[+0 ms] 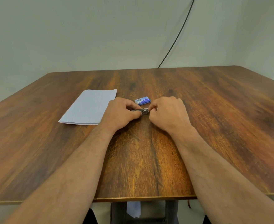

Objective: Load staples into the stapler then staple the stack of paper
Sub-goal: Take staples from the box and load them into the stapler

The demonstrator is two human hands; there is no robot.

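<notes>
1. the stapler (143, 110), a small metal one, sits low over the wooden table (213, 110) near the middle of the scene, held between both hands; whether it rests on the surface cannot be told.
2. the left hand (120, 113) has its fingers curled round the stapler's left end, thumb on the near side, so most of that end is hidden.
3. the right hand (168, 113) pinches the stapler's right end with fingers and thumb curled in tight; the exact part it holds is too small to make out.
4. only the short middle stretch of the stapler shows between the two hands, and whether it is opened up for loading cannot be told.
5. the staple box (142, 101), small and blue with a white end, lies flat on the table just beyond the stapler, on the far side, apart from both hands.
6. the stack of paper (89, 107) lies flat to the left of the hands, its near right corner passing under the left hand's wrist area; its sheets look evenly squared.
7. both forearms reach in from the near edge of the table.
8. a black cable (178, 34) runs down the pale wall (68, 38) behind the table's far right side.
</notes>
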